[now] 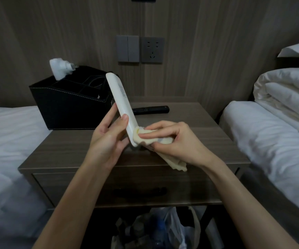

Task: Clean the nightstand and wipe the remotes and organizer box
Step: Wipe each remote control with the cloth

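My left hand [107, 139] holds a long white remote [120, 103] upright above the wooden nightstand [190, 123], thumb on its edge. My right hand [177, 141] grips a pale yellow cloth [173, 159] and presses it against the remote's lower end. A black remote [150, 109] lies flat at the back of the nightstand. The black organizer box [67, 108] stands at the back left, with a white plug adapter [59, 68] sticking out of it.
Beds with white linen flank the nightstand, left [6, 141] and right [274, 141]. A wall switch [127, 48] and socket [152, 49] sit behind. A plastic bag with bottles [163, 229] lies on the floor below the drawer [127, 189].
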`<move>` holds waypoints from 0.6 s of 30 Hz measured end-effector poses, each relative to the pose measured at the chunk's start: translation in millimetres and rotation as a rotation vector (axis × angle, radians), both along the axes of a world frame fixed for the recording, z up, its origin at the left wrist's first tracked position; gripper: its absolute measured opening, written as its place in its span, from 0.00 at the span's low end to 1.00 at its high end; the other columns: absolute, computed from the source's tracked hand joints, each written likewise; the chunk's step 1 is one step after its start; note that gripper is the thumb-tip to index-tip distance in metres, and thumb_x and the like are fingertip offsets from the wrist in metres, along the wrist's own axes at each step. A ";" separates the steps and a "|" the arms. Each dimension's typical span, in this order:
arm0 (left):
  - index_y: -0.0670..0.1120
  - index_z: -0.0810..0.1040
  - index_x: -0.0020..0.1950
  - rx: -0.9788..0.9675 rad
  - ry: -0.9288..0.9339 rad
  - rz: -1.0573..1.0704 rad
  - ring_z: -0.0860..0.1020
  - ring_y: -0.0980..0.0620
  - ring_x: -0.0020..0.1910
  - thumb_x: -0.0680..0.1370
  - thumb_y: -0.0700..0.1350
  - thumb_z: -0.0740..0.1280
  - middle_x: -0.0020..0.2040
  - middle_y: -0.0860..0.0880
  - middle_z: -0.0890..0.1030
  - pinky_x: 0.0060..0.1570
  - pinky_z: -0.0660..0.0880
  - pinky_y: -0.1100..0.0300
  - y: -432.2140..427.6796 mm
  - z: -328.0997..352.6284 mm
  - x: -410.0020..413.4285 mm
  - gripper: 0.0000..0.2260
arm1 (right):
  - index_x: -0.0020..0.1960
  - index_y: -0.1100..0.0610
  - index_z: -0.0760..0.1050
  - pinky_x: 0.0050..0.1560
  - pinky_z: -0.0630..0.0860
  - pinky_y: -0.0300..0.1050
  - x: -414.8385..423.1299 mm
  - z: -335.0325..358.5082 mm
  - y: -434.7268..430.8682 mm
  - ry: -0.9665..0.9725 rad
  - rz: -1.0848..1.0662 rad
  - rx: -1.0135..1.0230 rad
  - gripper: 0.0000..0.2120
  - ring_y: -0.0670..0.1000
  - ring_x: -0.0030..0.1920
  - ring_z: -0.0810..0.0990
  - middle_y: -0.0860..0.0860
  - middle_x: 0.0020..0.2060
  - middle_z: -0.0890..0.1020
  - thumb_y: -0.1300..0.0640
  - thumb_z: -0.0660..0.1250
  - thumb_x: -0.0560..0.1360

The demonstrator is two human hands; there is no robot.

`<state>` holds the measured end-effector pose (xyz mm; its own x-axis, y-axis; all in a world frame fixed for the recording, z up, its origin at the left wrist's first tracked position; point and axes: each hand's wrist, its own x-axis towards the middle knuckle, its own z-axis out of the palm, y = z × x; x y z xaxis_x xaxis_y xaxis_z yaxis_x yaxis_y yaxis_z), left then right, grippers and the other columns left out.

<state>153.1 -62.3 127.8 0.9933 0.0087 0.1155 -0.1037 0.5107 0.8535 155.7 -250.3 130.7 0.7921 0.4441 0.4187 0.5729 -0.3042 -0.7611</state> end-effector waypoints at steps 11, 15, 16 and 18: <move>0.58 0.72 0.66 0.127 -0.032 0.061 0.78 0.52 0.62 0.71 0.40 0.70 0.64 0.50 0.79 0.58 0.77 0.50 -3.2 -0.4 -4.1 0.25 | 0.55 0.50 0.83 0.41 0.79 0.38 -1.5 10.3 -7.0 0.089 -0.140 0.156 0.17 0.44 0.42 0.83 0.44 0.50 0.84 0.67 0.68 0.73; 0.56 0.65 0.74 0.263 -0.097 0.040 0.80 0.56 0.59 0.67 0.43 0.73 0.64 0.52 0.78 0.55 0.78 0.54 -5.7 -3.3 -6.3 0.37 | 0.62 0.53 0.79 0.46 0.80 0.38 -3.8 13.5 2.4 0.088 -0.100 0.375 0.16 0.45 0.52 0.82 0.46 0.56 0.82 0.65 0.66 0.77; 0.54 0.63 0.76 0.293 -0.114 0.032 0.80 0.56 0.58 0.66 0.42 0.73 0.65 0.52 0.77 0.56 0.78 0.55 -6.9 -4.3 -6.4 0.39 | 0.63 0.54 0.78 0.48 0.79 0.37 -3.8 12.7 5.1 0.073 -0.087 0.391 0.16 0.45 0.55 0.82 0.47 0.58 0.82 0.65 0.66 0.77; 0.51 0.60 0.77 0.348 -0.138 0.022 0.80 0.57 0.57 0.66 0.42 0.74 0.66 0.52 0.76 0.56 0.78 0.59 -9.2 -5.9 -6.7 0.42 | 0.64 0.56 0.77 0.50 0.78 0.37 -2.8 11.1 8.9 0.037 -0.112 0.425 0.16 0.45 0.57 0.81 0.48 0.60 0.81 0.65 0.66 0.77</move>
